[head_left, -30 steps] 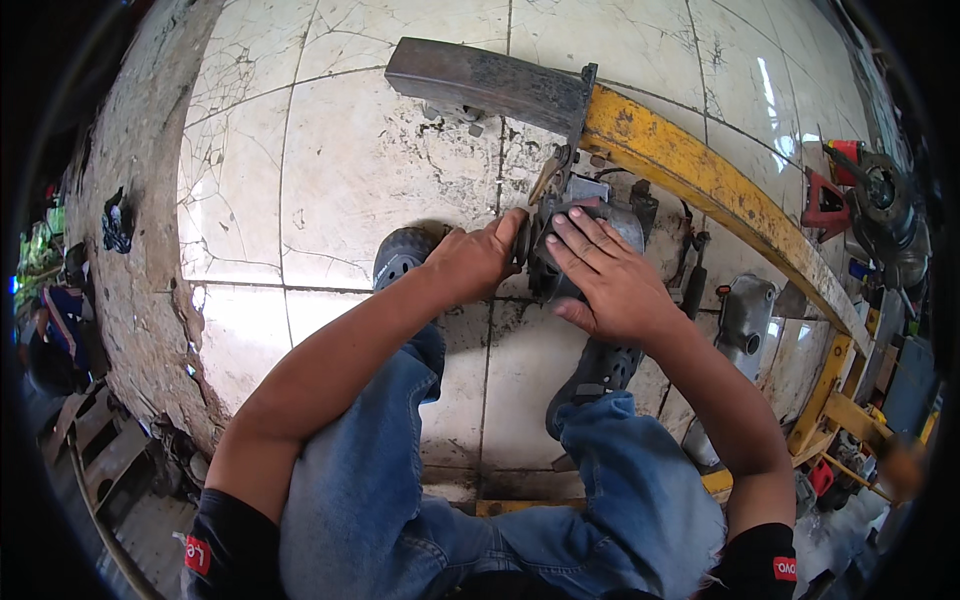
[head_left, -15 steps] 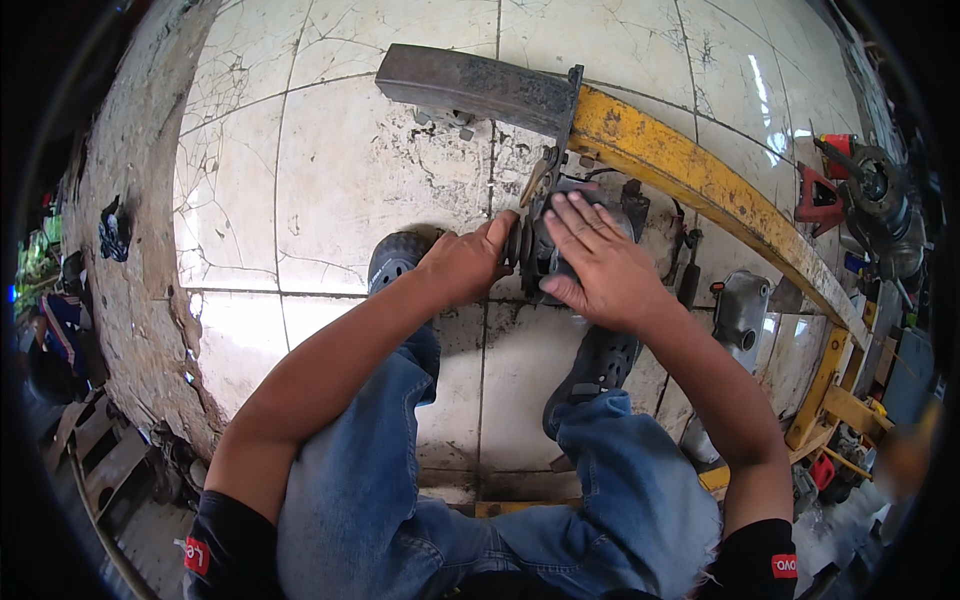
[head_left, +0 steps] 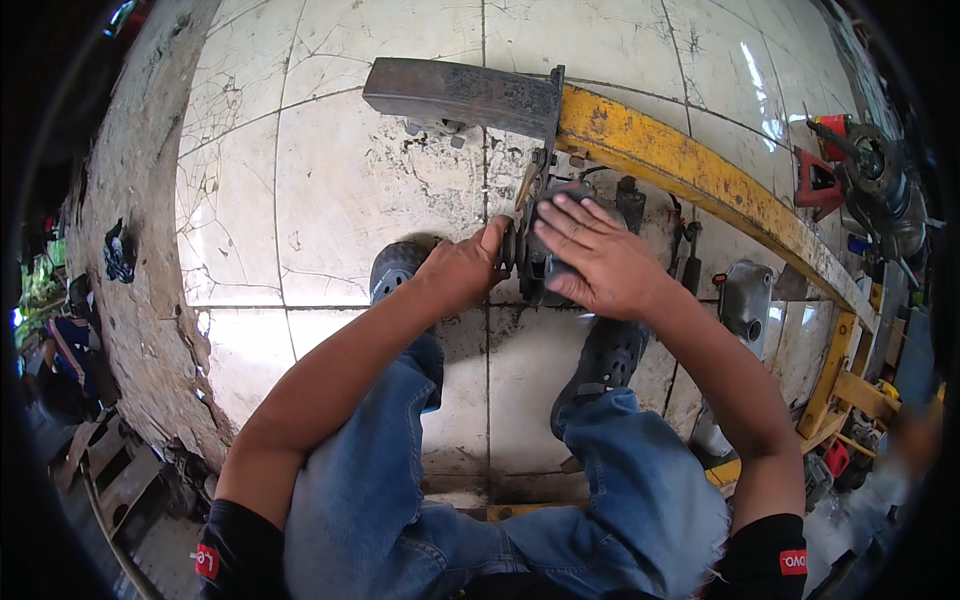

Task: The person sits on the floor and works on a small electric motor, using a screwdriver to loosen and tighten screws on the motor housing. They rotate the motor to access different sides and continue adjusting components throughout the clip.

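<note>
A dark metal engine part stands on the cracked white tile floor, just below a yellow steel frame with a grey plate at its end. My right hand lies flat over the top of the part, fingers spread toward the left. My left hand grips the part's left side at a round disc-like piece. What lies under my palms is hidden.
My feet in dark perforated shoes rest on the tiles beside the part. A grey metal cover and small tools lie to the right. A red machine stands at the far right. Dirt ground and clutter border the left.
Both hands stay on the engine part; my right hand has shifted slightly further over its top. The view has drifted a little.
</note>
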The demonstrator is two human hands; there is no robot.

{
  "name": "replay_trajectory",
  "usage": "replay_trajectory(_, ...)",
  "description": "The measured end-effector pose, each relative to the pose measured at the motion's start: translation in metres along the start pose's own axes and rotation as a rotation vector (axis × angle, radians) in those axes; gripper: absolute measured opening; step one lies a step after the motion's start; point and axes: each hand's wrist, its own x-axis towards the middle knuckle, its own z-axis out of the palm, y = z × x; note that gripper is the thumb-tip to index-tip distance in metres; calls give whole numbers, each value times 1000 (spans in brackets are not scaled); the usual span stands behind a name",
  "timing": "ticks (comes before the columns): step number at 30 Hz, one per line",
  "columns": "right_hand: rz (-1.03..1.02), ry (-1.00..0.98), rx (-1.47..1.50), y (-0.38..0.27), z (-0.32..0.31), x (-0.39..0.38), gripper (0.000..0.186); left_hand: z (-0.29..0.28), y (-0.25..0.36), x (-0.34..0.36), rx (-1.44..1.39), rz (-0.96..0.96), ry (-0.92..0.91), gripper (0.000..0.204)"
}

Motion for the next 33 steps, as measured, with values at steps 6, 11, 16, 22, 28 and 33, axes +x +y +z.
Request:
replay_trajectory(6, 181, 17, -22, 9, -2, 4, 67, -6, 1, 2, -8, -17, -32, 72)
replay_trajectory(11, 51, 32, 9, 9, 1, -2, 67, 0, -2, 1, 7, 5, 8, 70)
replay_trajectory(16, -6, -26, 18, -7, -3, -3, 67, -10, 6, 1, 18, -39, -79, 69)
replay_trajectory(22, 85, 16, -18, -6, -2, -2, 65, -7, -1, 1, -9, -6, -18, 70)
replay_trajectory(28, -6, 81, 357, -19, -13, -23, 36, -5, 0, 1, -12, -4, -24, 70)
replay_trajectory(33, 312, 225, 534, -32, -12, -7, 22, -3, 0, 3, 33, -28, 0, 68)
